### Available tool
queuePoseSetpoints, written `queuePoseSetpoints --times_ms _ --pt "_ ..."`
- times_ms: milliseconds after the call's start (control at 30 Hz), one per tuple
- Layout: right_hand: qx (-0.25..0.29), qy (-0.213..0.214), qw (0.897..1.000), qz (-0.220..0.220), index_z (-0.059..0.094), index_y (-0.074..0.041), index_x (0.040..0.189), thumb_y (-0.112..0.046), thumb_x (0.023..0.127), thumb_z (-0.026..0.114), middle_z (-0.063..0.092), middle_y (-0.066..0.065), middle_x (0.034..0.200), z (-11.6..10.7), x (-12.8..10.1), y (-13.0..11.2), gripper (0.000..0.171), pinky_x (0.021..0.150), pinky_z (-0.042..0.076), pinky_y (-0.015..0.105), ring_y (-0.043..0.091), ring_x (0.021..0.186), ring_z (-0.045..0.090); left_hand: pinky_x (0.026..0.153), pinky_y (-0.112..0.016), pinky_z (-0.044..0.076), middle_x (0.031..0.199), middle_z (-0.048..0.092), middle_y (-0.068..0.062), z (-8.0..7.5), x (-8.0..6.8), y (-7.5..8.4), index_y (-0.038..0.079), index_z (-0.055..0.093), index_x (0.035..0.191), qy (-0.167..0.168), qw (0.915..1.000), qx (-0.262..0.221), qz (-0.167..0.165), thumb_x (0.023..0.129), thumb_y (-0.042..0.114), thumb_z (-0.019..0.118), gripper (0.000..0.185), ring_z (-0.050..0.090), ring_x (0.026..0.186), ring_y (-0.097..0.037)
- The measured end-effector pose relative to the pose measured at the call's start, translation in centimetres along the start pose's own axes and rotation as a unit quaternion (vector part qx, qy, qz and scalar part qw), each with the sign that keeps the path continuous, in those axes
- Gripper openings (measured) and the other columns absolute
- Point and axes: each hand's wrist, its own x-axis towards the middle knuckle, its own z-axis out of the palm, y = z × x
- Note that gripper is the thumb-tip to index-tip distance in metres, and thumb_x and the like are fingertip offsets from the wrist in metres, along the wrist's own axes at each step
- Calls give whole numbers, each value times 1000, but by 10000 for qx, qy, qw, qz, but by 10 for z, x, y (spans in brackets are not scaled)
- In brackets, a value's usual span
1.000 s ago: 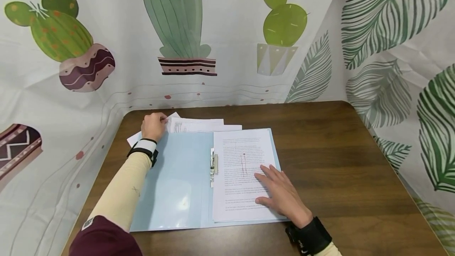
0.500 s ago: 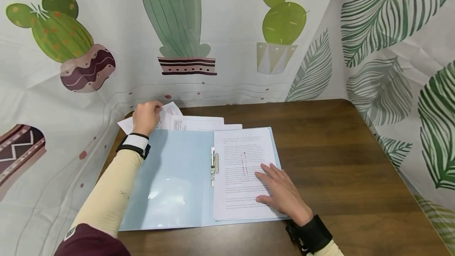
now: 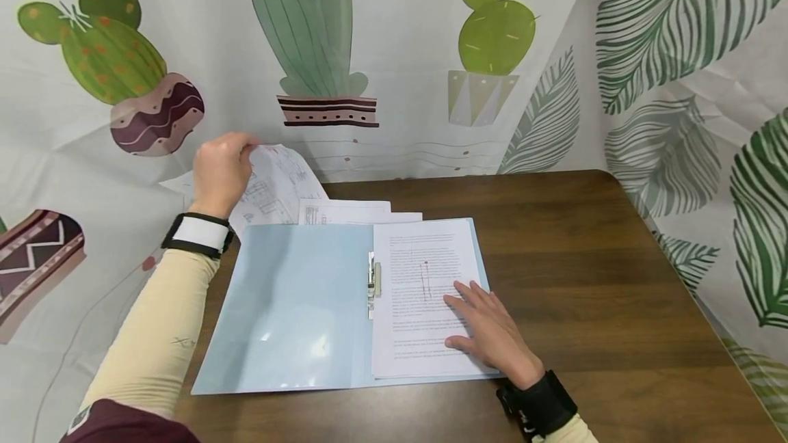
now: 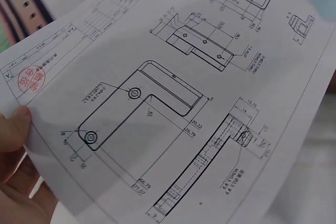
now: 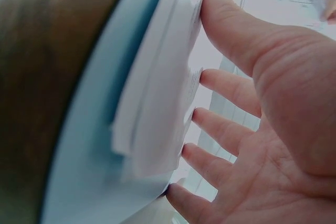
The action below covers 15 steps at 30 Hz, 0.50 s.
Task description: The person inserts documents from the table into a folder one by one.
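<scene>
In the head view my left hand (image 3: 220, 173) pinches a technical drawing sheet (image 3: 277, 186) by its edge, lifting it beyond the back left of an open blue folder (image 3: 295, 313). The left wrist view shows line drawings with dimensions on this sheet (image 4: 142, 145) and a red stamp near one corner. My right hand (image 3: 495, 337) rests with spread fingers on a stack of printed pages (image 3: 412, 333) in the folder's right half. Seen from the right wrist, the fingertips press the top page, with the stack's layered edge (image 5: 157, 87) beside them.
A metal clip (image 3: 374, 279) sits at the folder's spine. More white sheets (image 3: 351, 209) stick out past the folder's back edge. The brown wooden table (image 3: 572, 258) extends to the right, and a cloth printed with cacti (image 3: 406, 39) hangs behind it.
My left hand has moved up and left, drawing the sheet out from behind the folder so that more of it shows. The right hand has stayed on the pages.
</scene>
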Motion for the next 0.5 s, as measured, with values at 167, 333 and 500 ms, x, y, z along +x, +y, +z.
queuePoseSetpoints --times_ms 167,333,500 --pt "-60 23 10000 -8 61 -9 143 -35 79 90 43 17 159 0 1 1 75 117 22 66 42 151 29 75 -53 57 97 75 -25 -24 14 10 -8 75 98 318 9994 -73 154 97 -10 62 14 73 86 -43" --pt "-51 13 10000 -25 61 -9 143 -35 79 90 44 17 159 0 1 2 75 117 23 66 42 151 29 75 -53 56 95 75 -24 -39 22 15 -7 76 98 756 9966 -213 243 98 -10 61 15 72 85 -42" --pt "-30 -33 10000 -6 61 -9 143 -36 79 90 43 17 159 1 1 1 76 117 22 65 42 151 29 72 -53 55 92 74 -24 -46 25 15 -7 76 96 982 9939 -329 377 98 -9 60 15 72 83 -42"
